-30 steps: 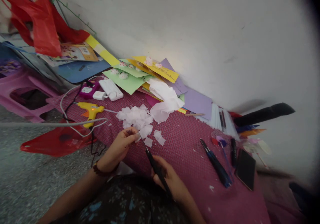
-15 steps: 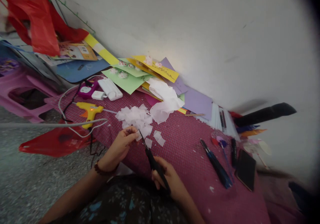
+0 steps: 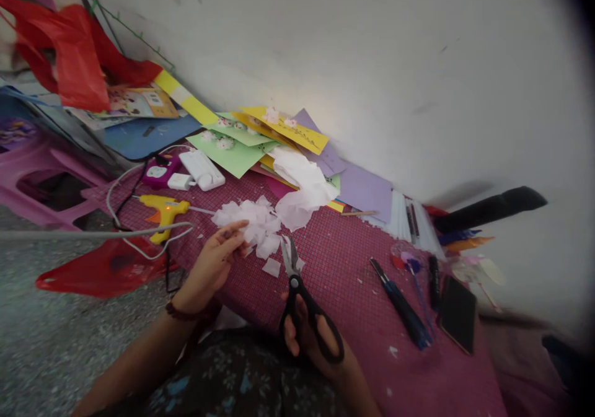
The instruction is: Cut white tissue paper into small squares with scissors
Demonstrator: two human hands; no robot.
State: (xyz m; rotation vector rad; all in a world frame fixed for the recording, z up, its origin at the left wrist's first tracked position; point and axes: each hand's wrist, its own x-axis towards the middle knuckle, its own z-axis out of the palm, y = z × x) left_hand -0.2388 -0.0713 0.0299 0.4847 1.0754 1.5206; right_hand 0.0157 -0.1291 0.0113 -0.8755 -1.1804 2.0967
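Black-handled scissors are in my right hand, with fingers through the handle loops. Their blades stand slightly apart and point away from me over the tablecloth. My left hand reaches over the near left side of a pile of small white paper pieces. Its index finger and thumb are apart, and I see no paper between them. A loose paper square lies just left of the blades. Behind the pile rests a larger crumpled sheet of white tissue paper.
A yellow glue gun with looping cables lies left, near a white power strip. Coloured cards with white paper flowers lean by the wall. At right are a blue-handled tool and a phone.
My left hand has moved left and away from the blades, onto the paper pile. The scissors have turned flatter to view, blades parted, and shifted slightly right.
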